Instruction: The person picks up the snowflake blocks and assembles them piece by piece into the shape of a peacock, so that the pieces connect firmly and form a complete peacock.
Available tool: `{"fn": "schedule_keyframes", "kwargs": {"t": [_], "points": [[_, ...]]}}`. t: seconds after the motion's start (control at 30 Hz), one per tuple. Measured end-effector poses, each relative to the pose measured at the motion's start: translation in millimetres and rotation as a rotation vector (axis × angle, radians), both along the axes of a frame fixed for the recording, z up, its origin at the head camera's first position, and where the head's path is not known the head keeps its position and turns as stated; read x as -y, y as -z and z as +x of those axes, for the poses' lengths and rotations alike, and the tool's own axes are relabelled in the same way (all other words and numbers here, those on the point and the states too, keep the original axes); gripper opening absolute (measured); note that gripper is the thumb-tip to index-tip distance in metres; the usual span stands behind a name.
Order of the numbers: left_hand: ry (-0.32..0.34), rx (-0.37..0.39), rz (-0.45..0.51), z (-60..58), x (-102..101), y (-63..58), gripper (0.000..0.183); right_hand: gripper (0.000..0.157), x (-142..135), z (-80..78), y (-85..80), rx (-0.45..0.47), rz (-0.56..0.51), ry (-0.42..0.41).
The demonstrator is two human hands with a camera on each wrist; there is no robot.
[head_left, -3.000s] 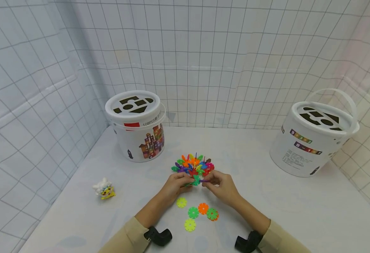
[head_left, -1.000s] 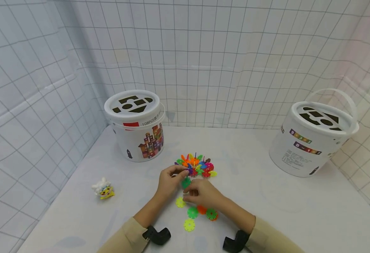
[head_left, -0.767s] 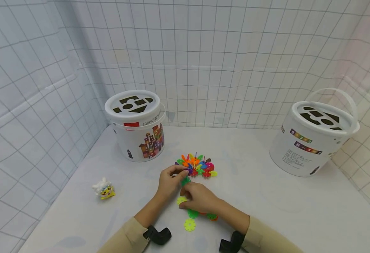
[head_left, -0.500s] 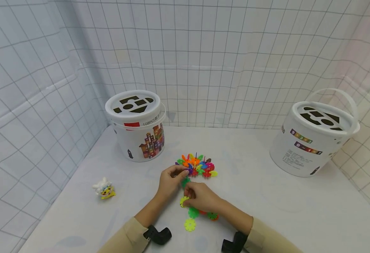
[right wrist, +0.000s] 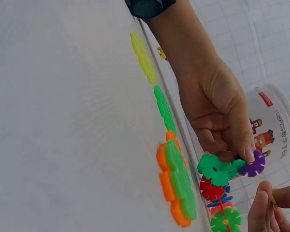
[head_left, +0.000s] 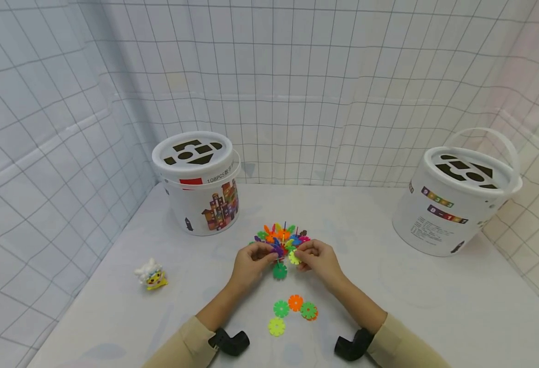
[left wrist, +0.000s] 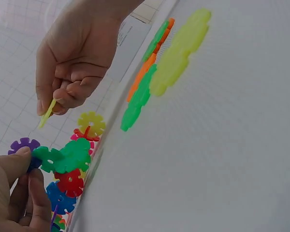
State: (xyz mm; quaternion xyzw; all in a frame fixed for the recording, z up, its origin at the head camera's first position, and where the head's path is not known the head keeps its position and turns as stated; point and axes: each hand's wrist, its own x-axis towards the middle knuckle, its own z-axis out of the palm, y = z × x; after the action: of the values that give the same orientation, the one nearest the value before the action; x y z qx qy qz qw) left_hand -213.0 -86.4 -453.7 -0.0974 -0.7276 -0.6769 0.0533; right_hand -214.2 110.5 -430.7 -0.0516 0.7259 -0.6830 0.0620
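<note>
My left hand (head_left: 250, 263) pinches a purple snowflake disc (right wrist: 253, 164) between thumb and fingers. Green snowflake discs (left wrist: 73, 155) are joined beside that purple one, one hanging below the fingers in the head view. Between my right thumb and fingertips is a yellow snowflake disc (head_left: 293, 257); the right hand (head_left: 321, 260) holds it just right of the left hand, apart from the green discs. Behind both hands sits a multicoloured cluster of interlocked snowflake discs (head_left: 278, 234), its front partly hidden by the fingers.
Loose on the white table lie a green disc (head_left: 281, 308), an orange disc (head_left: 295, 302), a yellow disc (head_left: 276, 327), and a green disc (head_left: 309, 310) overlapping an orange one. A small figurine (head_left: 152, 275) stands left. Lidded buckets stand back left (head_left: 200, 204) and right (head_left: 449, 214).
My right hand reached down to the table, picked up a yellow disc and raised it beside the left hand. The left hand shifted its hold from a green disc to a purple one.
</note>
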Motion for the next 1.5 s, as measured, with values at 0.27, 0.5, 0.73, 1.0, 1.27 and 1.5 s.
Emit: {"fn": "schedule_keyframes", "kwargs": {"t": [0.27, 0.5, 0.73, 1.0, 1.27, 1.5], "points": [[0.043, 0.003, -0.042, 16.9, -2, -25.9, 0.007, 0.012, 6, -1.9, 3.3, 0.061, -0.142, 0.062], [0.101, -0.042, -0.056, 21.4, -2, -31.9, 0.008, 0.012, 12, 1.7, 1.7, 0.085, -0.211, 0.066], [0.061, -0.062, -0.132, 12.3, -6, -13.7, 0.008, 0.013, 18, 6.6, 3.7, 0.095, -0.206, 0.116], [0.042, -0.109, -0.126, 6.7, -5, 2.2, 0.009, 0.008, 22, 7.0, 2.0, 0.122, -0.238, 0.132], [0.032, -0.107, -0.125, 7.8, -6, 0.6, 0.009, 0.007, 21, 5.3, 0.8, 0.147, -0.250, 0.095], [0.062, -0.078, -0.084, 6.3, -5, -2.7, 0.008, 0.008, 13, 1.4, -1.2, 0.111, -0.205, 0.041]]}}
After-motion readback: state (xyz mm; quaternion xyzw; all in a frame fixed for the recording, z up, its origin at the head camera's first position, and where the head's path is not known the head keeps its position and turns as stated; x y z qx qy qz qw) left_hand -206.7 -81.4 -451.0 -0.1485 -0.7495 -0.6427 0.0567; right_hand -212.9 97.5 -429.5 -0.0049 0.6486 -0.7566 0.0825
